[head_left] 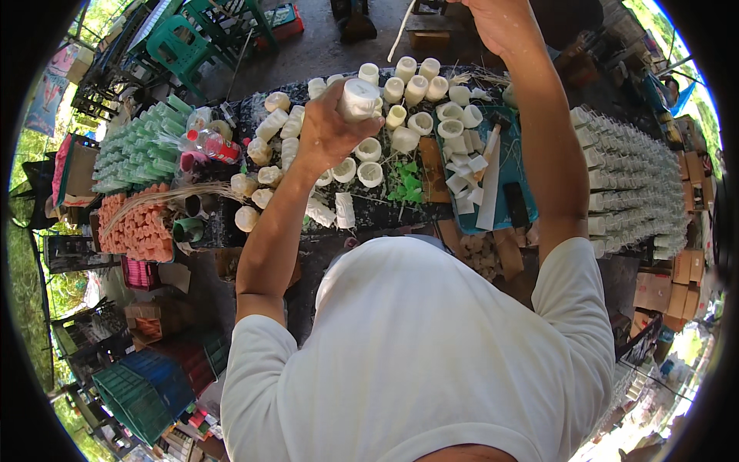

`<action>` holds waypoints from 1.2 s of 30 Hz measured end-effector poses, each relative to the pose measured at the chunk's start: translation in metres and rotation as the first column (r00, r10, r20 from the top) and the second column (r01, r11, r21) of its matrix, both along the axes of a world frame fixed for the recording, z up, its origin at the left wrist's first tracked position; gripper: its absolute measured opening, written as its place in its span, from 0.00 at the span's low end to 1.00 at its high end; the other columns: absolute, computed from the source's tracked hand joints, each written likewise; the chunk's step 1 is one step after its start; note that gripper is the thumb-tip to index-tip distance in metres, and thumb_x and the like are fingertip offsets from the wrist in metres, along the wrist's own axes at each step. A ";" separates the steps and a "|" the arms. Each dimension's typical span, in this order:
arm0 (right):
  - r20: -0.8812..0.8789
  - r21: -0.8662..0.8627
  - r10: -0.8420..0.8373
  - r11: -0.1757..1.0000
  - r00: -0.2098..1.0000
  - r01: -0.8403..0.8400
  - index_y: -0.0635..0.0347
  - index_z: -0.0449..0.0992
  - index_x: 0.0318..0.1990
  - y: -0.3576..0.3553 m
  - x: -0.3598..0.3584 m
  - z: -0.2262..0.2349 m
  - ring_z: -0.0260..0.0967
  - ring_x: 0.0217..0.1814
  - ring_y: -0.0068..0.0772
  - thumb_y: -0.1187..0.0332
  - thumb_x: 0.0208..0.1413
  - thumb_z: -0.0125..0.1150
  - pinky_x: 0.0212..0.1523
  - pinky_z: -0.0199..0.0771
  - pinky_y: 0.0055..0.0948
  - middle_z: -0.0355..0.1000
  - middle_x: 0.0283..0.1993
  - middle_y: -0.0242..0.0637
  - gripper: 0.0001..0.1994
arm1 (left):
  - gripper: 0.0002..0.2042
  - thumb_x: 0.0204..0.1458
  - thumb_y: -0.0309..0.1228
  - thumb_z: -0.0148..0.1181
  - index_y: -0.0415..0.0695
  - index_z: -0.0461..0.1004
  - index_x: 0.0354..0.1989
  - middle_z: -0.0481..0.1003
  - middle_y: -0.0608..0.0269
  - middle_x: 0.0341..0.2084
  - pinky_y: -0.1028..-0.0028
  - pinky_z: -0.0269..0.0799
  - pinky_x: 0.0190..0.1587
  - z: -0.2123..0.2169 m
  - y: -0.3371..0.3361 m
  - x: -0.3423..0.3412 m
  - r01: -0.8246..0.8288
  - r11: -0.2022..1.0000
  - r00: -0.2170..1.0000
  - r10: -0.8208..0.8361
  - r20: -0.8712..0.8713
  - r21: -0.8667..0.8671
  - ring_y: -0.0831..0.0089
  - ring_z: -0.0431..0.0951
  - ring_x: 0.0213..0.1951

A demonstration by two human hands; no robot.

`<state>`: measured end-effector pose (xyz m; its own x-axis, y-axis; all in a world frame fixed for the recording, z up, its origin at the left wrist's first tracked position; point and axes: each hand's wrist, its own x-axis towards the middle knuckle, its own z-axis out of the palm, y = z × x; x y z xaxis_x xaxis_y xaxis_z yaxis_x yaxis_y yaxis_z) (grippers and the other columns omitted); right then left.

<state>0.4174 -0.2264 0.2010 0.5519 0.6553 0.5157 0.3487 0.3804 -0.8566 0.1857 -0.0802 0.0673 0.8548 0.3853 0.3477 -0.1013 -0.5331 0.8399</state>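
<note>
My left hand [332,127] is closed round a white cylinder [359,98] with a flat round end facing up and a ridged side. It is held above several white cups [416,90] on the table. My right hand [500,21] is raised at the top edge, its fingers curled and mostly cut off there. A pale strand [400,32] hangs beside it from the same edge; the point where the strand is held is out of sight. More wrapped white pieces [272,123] lie left of my left hand.
A teal tray [512,173] holds white pieces, a flat strip and a dark phone [515,204]. Rows of pale cups [616,181] stand right. Green [146,146] and orange pieces [137,223] are stacked left, near a red-labelled bottle [214,146]. Green chairs [185,48] stand beyond.
</note>
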 end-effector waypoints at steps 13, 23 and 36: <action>-0.551 -0.085 -0.150 0.989 0.821 0.124 0.65 0.80 0.42 -0.101 -0.103 -0.153 0.75 0.39 0.22 0.73 0.61 0.68 0.45 0.75 0.23 0.81 0.38 0.35 0.05 | 0.22 0.68 0.41 0.52 0.39 0.57 0.60 0.67 0.44 0.51 0.54 0.81 0.53 -0.096 0.006 -0.015 0.158 -0.479 0.969 0.243 0.043 -0.863 0.50 0.76 0.49; -0.900 -0.420 -0.433 0.893 0.049 0.161 0.60 0.77 0.40 -0.154 -0.169 -0.371 0.79 0.41 0.32 0.71 0.62 0.65 0.44 0.78 0.33 0.80 0.38 0.37 0.04 | 0.20 0.66 0.38 0.56 0.37 0.61 0.56 0.71 0.44 0.49 0.53 0.83 0.51 -0.177 -0.022 -0.073 -0.184 -0.470 0.913 0.243 -0.326 -0.864 0.48 0.78 0.48; 0.328 -0.825 -0.241 0.398 0.914 0.401 0.61 0.81 0.39 -0.110 -0.213 -0.465 0.78 0.42 0.49 0.65 0.57 0.66 0.44 0.78 0.46 0.77 0.43 0.46 0.09 | 0.21 0.64 0.40 0.59 0.39 0.61 0.55 0.71 0.46 0.47 0.54 0.85 0.47 -0.232 -0.048 -0.118 -0.320 -0.614 0.846 0.158 -0.510 -0.722 0.49 0.79 0.45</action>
